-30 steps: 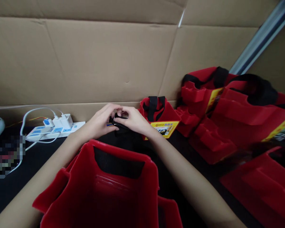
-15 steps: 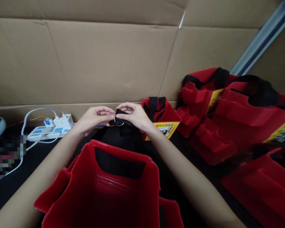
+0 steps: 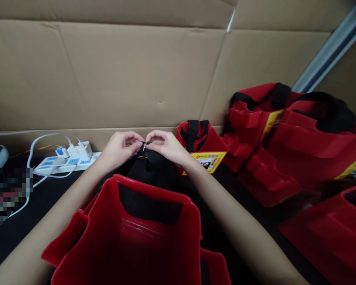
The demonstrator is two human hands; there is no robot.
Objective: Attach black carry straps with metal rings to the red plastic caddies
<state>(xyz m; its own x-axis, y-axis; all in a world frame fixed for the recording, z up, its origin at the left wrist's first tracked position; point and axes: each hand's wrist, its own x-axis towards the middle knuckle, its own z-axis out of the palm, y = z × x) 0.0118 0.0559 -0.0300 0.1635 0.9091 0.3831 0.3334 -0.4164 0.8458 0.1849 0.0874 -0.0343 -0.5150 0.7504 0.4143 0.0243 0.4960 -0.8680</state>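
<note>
My left hand [image 3: 123, 147] and my right hand [image 3: 164, 145] meet beyond the far rim of a red plastic bin [image 3: 154, 188]. Between them is a black webbing strap [image 3: 156, 158] with a shiny metal ring [image 3: 143, 148]. The right thumb and fingers pinch the strap beside the ring. My left fingertips are closed at the ring and the strap's end; exactly what they grip is too small to tell apart. The bin stands nearest me, its open top facing up, with a wide slot in its far wall and pockets on its sides.
Several more red bins [image 3: 314, 142] with black straps stand at the right. A smaller red one [image 3: 182, 132] with a yellow label [image 3: 212, 161] is behind my right wrist. At the left lies a white power strip [image 3: 68, 163] with cables. A cardboard wall [image 3: 130, 75] closes the back.
My left fingers have closed in on the ring and strap end, and the hands are closer together. The ring has turned to a narrower view. The bin has barely moved.
</note>
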